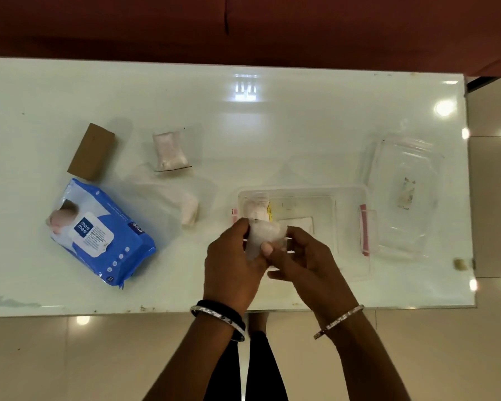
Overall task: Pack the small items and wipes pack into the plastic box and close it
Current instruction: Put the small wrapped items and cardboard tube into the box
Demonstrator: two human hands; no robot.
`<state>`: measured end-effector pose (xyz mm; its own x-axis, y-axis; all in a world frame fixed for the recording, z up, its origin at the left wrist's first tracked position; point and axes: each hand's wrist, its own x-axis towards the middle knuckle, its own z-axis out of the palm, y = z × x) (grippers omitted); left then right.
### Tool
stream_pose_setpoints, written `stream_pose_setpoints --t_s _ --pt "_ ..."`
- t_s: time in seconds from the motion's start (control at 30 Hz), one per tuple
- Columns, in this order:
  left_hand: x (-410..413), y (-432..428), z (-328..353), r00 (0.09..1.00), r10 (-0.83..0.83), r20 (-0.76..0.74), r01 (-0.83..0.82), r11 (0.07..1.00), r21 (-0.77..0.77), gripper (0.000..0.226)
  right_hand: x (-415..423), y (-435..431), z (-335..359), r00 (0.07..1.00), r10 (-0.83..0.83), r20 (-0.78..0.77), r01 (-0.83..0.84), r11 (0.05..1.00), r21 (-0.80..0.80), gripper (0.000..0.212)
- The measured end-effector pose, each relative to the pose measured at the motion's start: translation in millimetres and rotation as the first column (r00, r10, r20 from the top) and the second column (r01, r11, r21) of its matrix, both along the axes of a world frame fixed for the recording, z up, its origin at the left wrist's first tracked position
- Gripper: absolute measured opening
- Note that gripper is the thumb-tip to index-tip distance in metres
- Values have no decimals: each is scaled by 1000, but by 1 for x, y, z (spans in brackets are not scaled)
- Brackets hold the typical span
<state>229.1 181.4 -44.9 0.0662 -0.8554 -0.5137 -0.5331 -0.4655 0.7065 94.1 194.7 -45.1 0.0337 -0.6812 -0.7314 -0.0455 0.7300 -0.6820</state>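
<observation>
Over the near left corner of the clear plastic box [350,195], both hands held one small pouch [265,234] of clear film with something white inside. The box stood open on the white table [272,125], and its lid [402,195] lay just beside it to the right, so closing was not yet near.

What could go wrong, to my eye, was mostly a matter of slippery film. The pouch looked soft and slack, and a grip on the film alone might let the contents slide or the pouch drop outside the rim, since it hung right at the box's edge rather than over the middle. The box was light and see-through; a nudge from a wrist could shove it along the glossy top. Space seemed the other risk: the wipes pack [102,233], well apart on the left, was bulky, and if the small things were laid loosely the lid might not seat.

The left hand [232,264] had its fingers curled closely round the pouch's left side, thumb on the front. The right hand [304,256] pinched the right edge between thumb and forefinger, the other fingers half open beneath. A brown carton [92,151] and two more pouches [169,151] waited on the table; at least one item already lay inside the box.
</observation>
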Motion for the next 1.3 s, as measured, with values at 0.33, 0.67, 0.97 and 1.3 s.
stream_pose_setpoints --t_s 0.33,0.67,0.97,1.3 --pt "18 2 -4 994 81 -67 -84 995 -44 30 -31 -34 -60 868 -270 -417 316 948 42 43" --pt "37 -5 -24 994 105 23 -104 993 -52 32 -3 -42 -90 815 -179 -552 223 975 14 42" --pt "59 -13 -29 975 216 -48 -219 972 -79 13 39 -33 -29 554 -461 -693 -10 829 -560 16" --pt "141 -71 -34 847 531 2 -504 805 -312 10 152 -126 -30 798 -196 -570 -301 690 -659 14"
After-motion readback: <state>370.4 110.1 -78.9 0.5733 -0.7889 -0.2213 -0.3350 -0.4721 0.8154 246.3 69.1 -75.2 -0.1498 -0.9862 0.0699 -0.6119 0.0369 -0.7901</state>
